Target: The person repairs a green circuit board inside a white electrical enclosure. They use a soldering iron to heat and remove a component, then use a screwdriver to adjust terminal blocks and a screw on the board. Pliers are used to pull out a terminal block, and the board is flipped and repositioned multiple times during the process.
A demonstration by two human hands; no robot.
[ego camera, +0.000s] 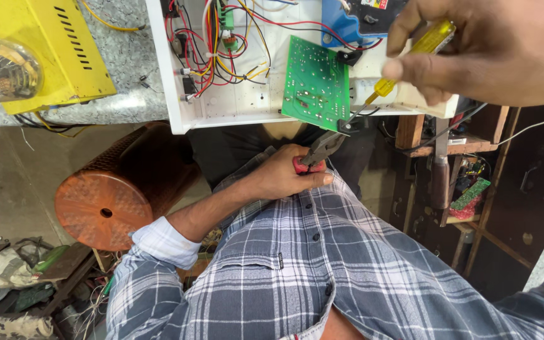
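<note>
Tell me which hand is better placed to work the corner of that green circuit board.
Likely the left hand: its red-handled pliers already point at the lower corner of the green circuit board. The right hand holds a yellow screwdriver higher up, its tip beside the board's edge.

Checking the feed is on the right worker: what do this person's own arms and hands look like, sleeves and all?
Both hands are bare, with no gloves, rings or watch showing. The left hand comes out of a blue, grey and white plaid shirt sleeve rolled back above the wrist, showing a plain pale blue lining at the cuff. The right hand enters from the frame's upper right; its sleeve is out of view.
</note>
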